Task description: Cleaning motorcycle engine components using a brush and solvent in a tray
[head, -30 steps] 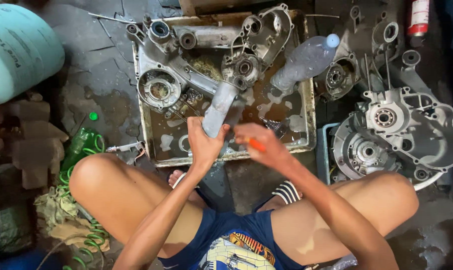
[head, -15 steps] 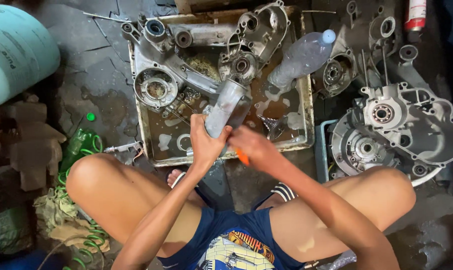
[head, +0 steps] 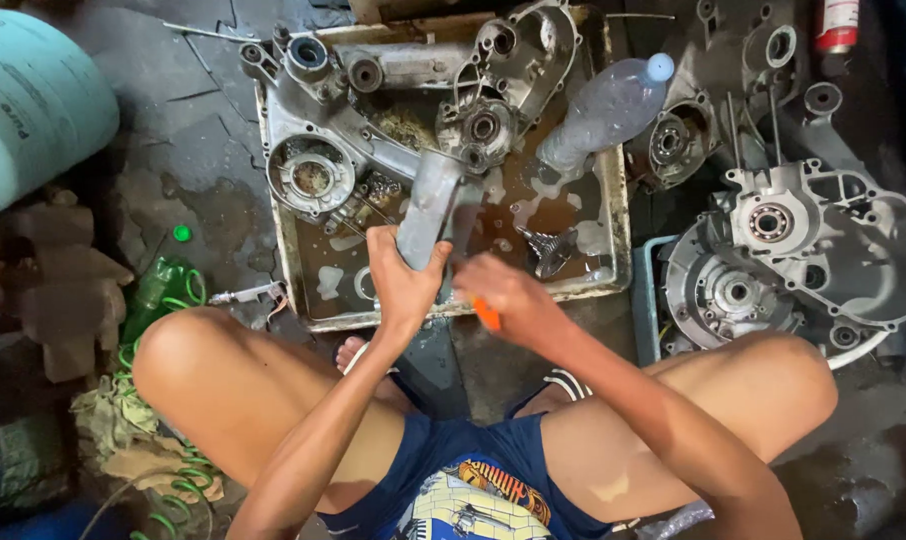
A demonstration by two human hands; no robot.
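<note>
Engine repair workshop: grimy concrete floor, oily wash tray, dismantled crankcase halves beside it.

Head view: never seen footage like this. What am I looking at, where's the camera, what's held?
One camera, worn on a person's head, looks down at their lap and bare hands; they squat on a workshop floor. The left hand grips a long grey metal part over a shallow metal tray of brownish liquid. The right hand holds a tool with an orange handle; its tip is blurred. In the tray lie an engine casing and a clear plastic bottle. More casings sit at right.
</note>
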